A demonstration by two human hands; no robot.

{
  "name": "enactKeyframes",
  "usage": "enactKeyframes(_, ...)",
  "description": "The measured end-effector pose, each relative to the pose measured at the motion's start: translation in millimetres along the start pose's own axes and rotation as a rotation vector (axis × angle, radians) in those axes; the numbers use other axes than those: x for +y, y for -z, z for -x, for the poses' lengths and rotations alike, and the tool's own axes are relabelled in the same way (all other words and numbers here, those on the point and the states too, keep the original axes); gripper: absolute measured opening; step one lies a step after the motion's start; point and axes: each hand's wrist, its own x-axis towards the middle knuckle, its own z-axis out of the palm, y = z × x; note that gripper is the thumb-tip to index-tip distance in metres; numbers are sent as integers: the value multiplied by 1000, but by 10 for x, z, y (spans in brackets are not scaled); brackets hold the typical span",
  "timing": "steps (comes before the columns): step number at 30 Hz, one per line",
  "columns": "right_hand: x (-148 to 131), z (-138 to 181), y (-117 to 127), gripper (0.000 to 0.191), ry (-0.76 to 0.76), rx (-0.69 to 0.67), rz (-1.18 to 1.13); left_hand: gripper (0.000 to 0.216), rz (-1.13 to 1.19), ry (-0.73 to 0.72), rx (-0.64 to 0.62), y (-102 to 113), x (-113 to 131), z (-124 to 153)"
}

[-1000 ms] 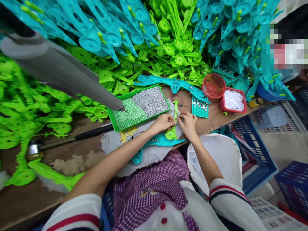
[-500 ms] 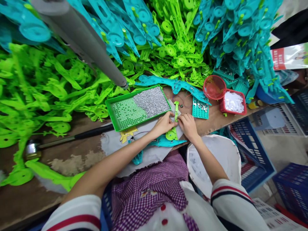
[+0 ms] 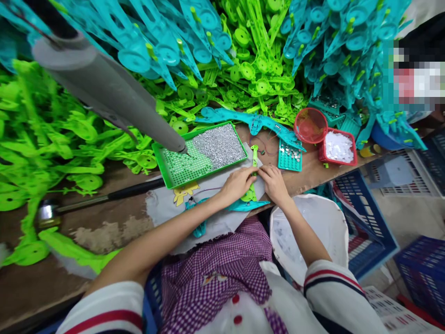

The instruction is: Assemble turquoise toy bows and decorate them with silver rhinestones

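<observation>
My left hand [image 3: 237,185] and my right hand [image 3: 274,183] meet at a narrow lime-green plastic part [image 3: 255,155], their fingertips closed on its middle. The part stretches away from me, with its rounder end lying near a teal plastic piece [image 3: 248,205]. Anything small between the fingertips is hidden. Beneath is a grey cloth [image 3: 163,208] with a yellow printed figure. Just left and beyond, a green tray [image 3: 186,174] carries many tiny silvery screws [image 3: 220,144]. Over that tray hangs a grey electric screwdriver [image 3: 139,99], bit pointing down, touched by neither hand.
Piles of lime-green parts [image 3: 93,106] and teal parts [image 3: 351,41] cover the back. At right stand a teal tray of metal discs [image 3: 290,157], a red round basket [image 3: 310,126] and a red box of white pieces [image 3: 338,146]. A hammer [image 3: 100,202] lies left; a white-lined container [image 3: 309,227] sits below the edge.
The hanging screwdriver has swung lower and nearer, its tip now over the green tray. My fingers have shifted slightly on the lime-green part, the left hand covering more of its lower end.
</observation>
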Motion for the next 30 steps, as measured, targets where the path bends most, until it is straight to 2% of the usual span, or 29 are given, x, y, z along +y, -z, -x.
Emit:
enactKeyframes(7, 78, 24, 4, 50, -25, 24, -149, 34, -50, 35, 2, -32, -17, 7)
enactKeyframes(11, 26, -51, 59, 49, -35, -33, -33, 35, -41, 58, 6, -19, -12, -11)
enactKeyframes(16, -25, -269, 254, 39, 11, -166, 169, 36, 5, 107, -33, 16, -21, -31)
enactKeyframes(20, -31, -406, 386, 35, 53, -234, 245, 35, 10, 121, -26, 12, -25, -32)
enactKeyframes(25, -47, -366, 356, 33, 66, -190, 203, 31, 7, 125, -32, 21, -16, -49)
enactKeyframes(30, -36, -230, 227, 42, 60, -114, -33, 33, 19, 119, -22, 9, -29, -42)
